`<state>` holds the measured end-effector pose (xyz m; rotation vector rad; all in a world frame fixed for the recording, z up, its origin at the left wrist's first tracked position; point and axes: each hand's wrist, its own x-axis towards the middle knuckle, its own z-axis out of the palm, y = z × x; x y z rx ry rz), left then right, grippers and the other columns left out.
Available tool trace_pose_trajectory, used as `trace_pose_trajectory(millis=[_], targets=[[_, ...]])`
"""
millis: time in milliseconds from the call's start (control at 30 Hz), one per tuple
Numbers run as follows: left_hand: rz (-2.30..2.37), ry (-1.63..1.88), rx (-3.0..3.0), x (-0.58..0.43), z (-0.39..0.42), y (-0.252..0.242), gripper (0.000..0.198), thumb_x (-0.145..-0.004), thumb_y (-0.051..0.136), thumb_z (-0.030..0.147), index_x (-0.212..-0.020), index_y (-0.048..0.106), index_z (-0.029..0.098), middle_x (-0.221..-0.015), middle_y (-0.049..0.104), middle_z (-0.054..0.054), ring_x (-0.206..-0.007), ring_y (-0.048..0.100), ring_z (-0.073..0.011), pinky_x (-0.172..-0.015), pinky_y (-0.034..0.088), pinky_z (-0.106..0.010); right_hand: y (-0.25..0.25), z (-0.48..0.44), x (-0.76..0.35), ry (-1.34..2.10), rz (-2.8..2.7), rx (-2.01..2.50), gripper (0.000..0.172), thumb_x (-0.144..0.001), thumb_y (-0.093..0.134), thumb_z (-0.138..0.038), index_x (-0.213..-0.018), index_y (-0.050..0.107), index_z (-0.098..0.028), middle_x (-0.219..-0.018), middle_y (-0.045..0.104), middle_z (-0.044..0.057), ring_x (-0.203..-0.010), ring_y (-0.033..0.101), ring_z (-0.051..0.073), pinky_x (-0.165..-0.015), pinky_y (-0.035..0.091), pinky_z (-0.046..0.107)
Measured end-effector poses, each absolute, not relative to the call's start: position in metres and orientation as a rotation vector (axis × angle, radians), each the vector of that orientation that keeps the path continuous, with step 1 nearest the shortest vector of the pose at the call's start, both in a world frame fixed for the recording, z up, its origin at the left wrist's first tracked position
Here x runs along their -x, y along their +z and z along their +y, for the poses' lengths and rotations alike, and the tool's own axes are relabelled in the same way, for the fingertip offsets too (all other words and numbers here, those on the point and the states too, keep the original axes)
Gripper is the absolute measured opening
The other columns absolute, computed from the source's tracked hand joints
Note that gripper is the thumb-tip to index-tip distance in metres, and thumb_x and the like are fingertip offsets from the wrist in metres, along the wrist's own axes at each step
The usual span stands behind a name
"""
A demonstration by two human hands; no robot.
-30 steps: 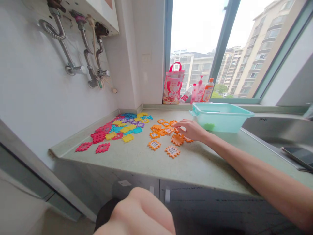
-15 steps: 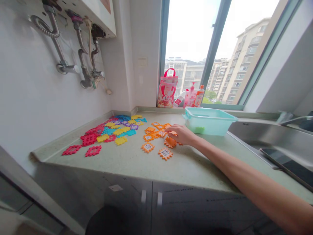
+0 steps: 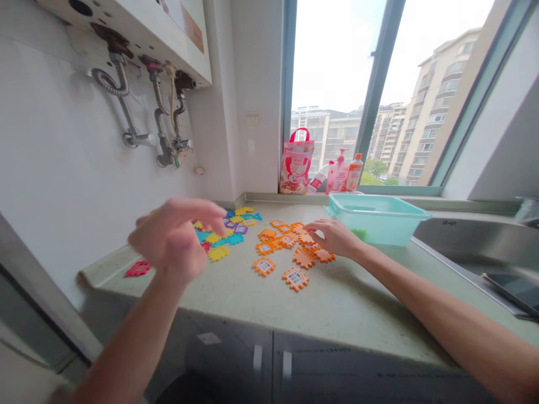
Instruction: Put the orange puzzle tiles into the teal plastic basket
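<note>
Orange interlocking plastic tiles point(image 3: 304, 258) lie in a loose cluster on the counter, several with a white window pattern. Over the right side of this cluster is my right hand point(image 3: 337, 237), its fingers and thumb closed on an orange tile partly hidden by them. My left hand point(image 3: 172, 233) hangs in the air at the left, blurred, fingers stretched forward and nothing visible in it. Behind it a pile of red, yellow, blue and purple tiles is partly covered. A yellow tile point(image 3: 218, 253) and a red tile point(image 3: 137, 269) show at the pile's edges.
A translucent teal plastic tub point(image 3: 379, 219) with something green inside stands right of the orange tiles. Beyond it is a steel sink point(image 3: 471, 241) with a dark flat object point(image 3: 511, 292) at its edge. A pink bag point(image 3: 297, 168) and bottles point(image 3: 338, 175) stand by the window.
My left hand has come into view from the lower left, over the coloured pile. My right hand stays at the orange tiles. The whole view has shifted slightly.
</note>
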<state>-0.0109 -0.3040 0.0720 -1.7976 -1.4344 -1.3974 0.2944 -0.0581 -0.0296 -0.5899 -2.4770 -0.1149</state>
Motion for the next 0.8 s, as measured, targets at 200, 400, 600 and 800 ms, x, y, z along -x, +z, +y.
trace_pose_trajectory(millis=[200, 400, 600, 800], targets=[[-1.982, -0.825, 1.816, 0.14, -0.175, 0.091, 0.027, -0.09, 0.063, 0.037, -0.102, 0.079, 0.019, -0.096, 0.081, -0.007, -0.089, 0.07, -0.0236, -0.084, 0.051, -0.032, -0.032, -0.061, -0.291, -0.071, -2.53, 0.608, 0.032, -0.1, 0.052, -0.017, -0.116, 0.079, -0.023, -0.114, 0.081, 0.009, -0.098, 0.077, 0.027, -0.09, 0.06, 0.042], [-2.276, -0.318, 1.95, 0.209, -0.154, 0.024, 0.038, -0.093, 0.06, 0.047, -0.115, 0.078, 0.023, -0.118, 0.08, -0.006, -0.106, 0.069, -0.0261, -0.086, 0.047, -0.029, -0.038, -0.059, -0.29, -0.046, -2.551, 0.578, 0.025, -0.101, 0.059, -0.027, -0.118, 0.078, -0.023, -0.122, 0.078, 0.011, -0.11, 0.074, 0.029, -0.097, 0.059, 0.046], [-2.002, -0.221, 2.007, 0.189, -0.155, 0.034, 0.043, -0.095, 0.053, 0.05, -0.118, 0.079, 0.024, -0.126, 0.078, -0.007, -0.116, 0.069, -0.0286, -0.099, 0.048, -0.034, -0.036, -0.061, -0.293, 0.017, -2.543, 0.643, 0.032, -0.105, 0.053, -0.043, -0.119, 0.077, -0.026, -0.127, 0.075, 0.01, -0.116, 0.072, 0.03, -0.104, 0.057, 0.05], [-1.86, -0.37, 2.379, 0.107, -0.188, 0.063, 0.038, -0.102, 0.051, 0.05, -0.115, 0.079, 0.028, -0.111, 0.081, -0.003, -0.098, 0.074, -0.0233, -0.091, 0.055, -0.032, -0.032, -0.063, -0.297, 0.092, -2.581, 0.675, 0.035, -0.106, 0.049, -0.045, -0.12, 0.076, -0.027, -0.126, 0.076, 0.01, -0.115, 0.072, 0.03, -0.102, 0.057, 0.05]])
